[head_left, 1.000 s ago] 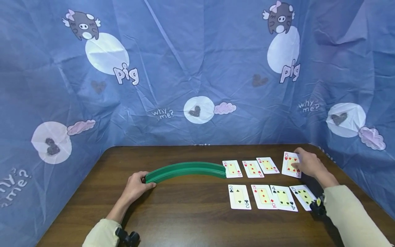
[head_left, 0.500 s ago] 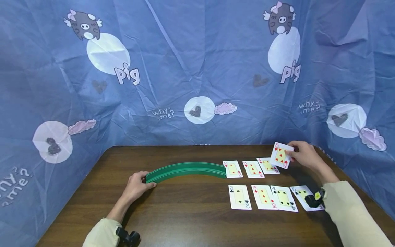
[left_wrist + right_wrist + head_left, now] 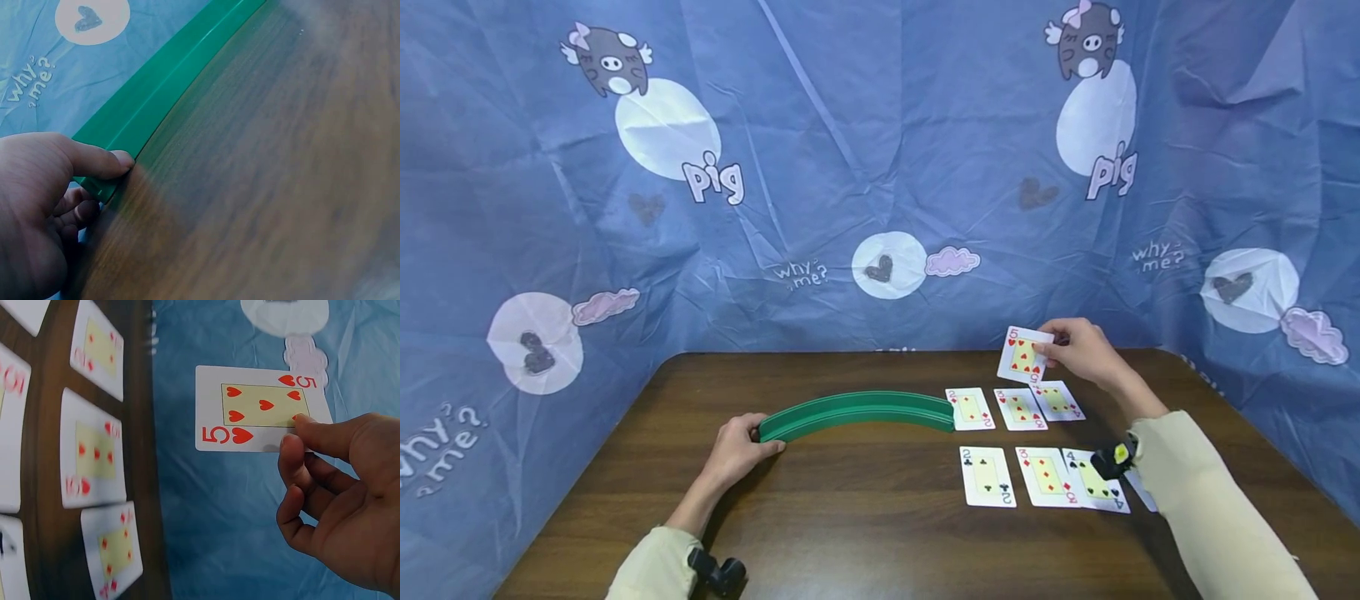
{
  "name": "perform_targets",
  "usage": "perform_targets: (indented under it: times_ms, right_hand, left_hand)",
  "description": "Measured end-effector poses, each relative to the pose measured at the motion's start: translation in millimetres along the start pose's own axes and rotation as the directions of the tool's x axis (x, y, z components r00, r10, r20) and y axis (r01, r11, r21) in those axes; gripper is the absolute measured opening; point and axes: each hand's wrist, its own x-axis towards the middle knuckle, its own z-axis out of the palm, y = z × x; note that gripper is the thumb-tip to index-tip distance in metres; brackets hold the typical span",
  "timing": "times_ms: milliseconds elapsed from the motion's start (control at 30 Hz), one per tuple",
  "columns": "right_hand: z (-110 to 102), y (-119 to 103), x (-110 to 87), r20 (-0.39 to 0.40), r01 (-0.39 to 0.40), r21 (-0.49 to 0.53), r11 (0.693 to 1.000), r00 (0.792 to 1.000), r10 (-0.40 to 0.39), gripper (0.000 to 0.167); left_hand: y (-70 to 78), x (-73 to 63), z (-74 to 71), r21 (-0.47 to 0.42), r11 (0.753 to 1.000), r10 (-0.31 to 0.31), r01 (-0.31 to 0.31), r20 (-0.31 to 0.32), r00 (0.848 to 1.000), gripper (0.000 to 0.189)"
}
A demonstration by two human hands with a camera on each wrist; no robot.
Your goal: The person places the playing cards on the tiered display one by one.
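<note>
In the head view my left hand [image 3: 735, 450] pinches the left end of a curved green card holder [image 3: 850, 410], its thumb [image 3: 115, 161] on the front face and fingers behind. My right hand [image 3: 1084, 352] holds a five of hearts [image 3: 262, 407] by its edge between thumb and fingers, raised above the back row of cards. That row has a two of diamonds [image 3: 968, 410] by the holder's right end, a three of hearts [image 3: 1019, 408] and a four of diamonds [image 3: 1060, 400]. No card stands in the holder's groove.
Nearer me lie a two of clubs [image 3: 987, 477], a three of diamonds [image 3: 1039, 477] and a four of spades [image 3: 1086, 479] overlapping it. My right wrist camera mostly hides another card [image 3: 1141, 490]. A blue printed cloth [image 3: 820, 167] hangs behind the wooden table [image 3: 850, 533].
My right hand has lifted the five of hearts off the table at the back right and carried it left, above the three and four. The left hand keeps its hold on the card holder.
</note>
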Motion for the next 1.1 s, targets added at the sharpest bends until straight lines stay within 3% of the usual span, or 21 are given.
perform_targets:
  times_ms: [333,633,1100]
  right_hand:
    - [26.8,-38.2,20.3,0.038,0.019,0.057,0.998,0.999,-0.021,0.017]
    - [57.5,-79.0,38.5,0.086,0.06,0.198,0.978,0.993,-0.079,0.018]
    - [103.1,-123.6,47.7,0.171,0.101,0.293,0.951,0.973,-0.156,0.017]
  left_hand:
    - [-2.4,-0.2,-1.1,-0.009,1.0,-0.003,0.003,0.002,1.0,0.036]
    - [-5.2,-1.4,-0.8,-0.016,1.0,-0.013,0.013,-0.009,1.0,0.035]
    - [-4.9,1.2,2.1,-0.014,1.0,0.012,-0.012,-0.038,0.999,0.035]
